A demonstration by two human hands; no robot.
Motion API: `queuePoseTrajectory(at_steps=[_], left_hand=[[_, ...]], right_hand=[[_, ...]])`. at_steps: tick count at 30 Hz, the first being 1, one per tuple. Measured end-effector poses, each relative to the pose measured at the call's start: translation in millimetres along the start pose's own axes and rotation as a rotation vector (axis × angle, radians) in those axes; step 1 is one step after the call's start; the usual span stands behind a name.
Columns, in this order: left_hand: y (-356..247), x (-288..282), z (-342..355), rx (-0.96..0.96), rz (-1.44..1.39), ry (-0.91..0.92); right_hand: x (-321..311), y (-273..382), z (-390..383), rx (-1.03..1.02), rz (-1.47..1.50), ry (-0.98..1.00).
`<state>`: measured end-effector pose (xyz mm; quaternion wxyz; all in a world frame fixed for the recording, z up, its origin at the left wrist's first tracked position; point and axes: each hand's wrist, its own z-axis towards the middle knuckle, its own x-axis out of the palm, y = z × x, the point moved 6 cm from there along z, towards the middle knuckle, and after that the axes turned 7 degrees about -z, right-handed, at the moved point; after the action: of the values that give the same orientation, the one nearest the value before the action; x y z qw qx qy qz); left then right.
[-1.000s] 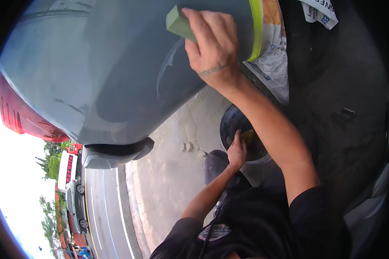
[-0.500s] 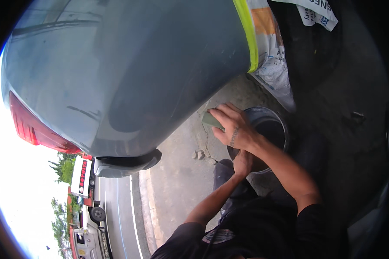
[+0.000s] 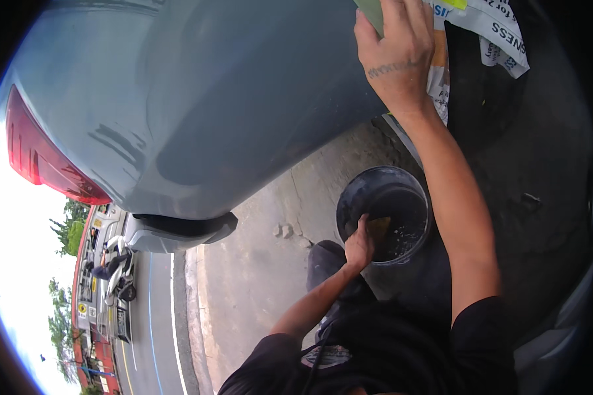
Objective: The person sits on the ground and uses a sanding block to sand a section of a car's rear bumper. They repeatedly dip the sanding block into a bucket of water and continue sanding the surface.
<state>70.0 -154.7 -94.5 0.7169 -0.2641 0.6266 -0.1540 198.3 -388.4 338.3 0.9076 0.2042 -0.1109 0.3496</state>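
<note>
Matte green block [image 3: 371, 13] by glossy grey bodywork [image 3: 244, 99]

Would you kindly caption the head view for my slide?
Right hand holds green block near grey car body; left hand, yellowish piece at round black bucket.

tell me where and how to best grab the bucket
I'd take the bucket by its far rim, coming from above with fingers hooked over the edge. It stands upright with its round mouth open, so the rim offers a hold. That side looks freest: the left hand covers part of the near left, and the right forearm passes along the right.
</note>
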Motion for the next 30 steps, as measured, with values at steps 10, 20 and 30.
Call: queuePoseTrajectory(at_steps=[10, 20, 30], left_hand=[[38.0, 35.8, -15.2, 0.350, -0.085, -0.083], [4.5, -1.0, -1.1, -0.046, 0.035, 0.074], [-3.2, 2.4, -6.0, 0.056, -0.059, 0.032]], right_hand=[[15.8, 183.4, -102.5, -0.065, 0.332, 0.102], [-19.6, 30.0, -99.6, 0.149, 0.403, 0.340], [23.6, 36.4, -26.9, -0.052, 0.087, -0.120]])
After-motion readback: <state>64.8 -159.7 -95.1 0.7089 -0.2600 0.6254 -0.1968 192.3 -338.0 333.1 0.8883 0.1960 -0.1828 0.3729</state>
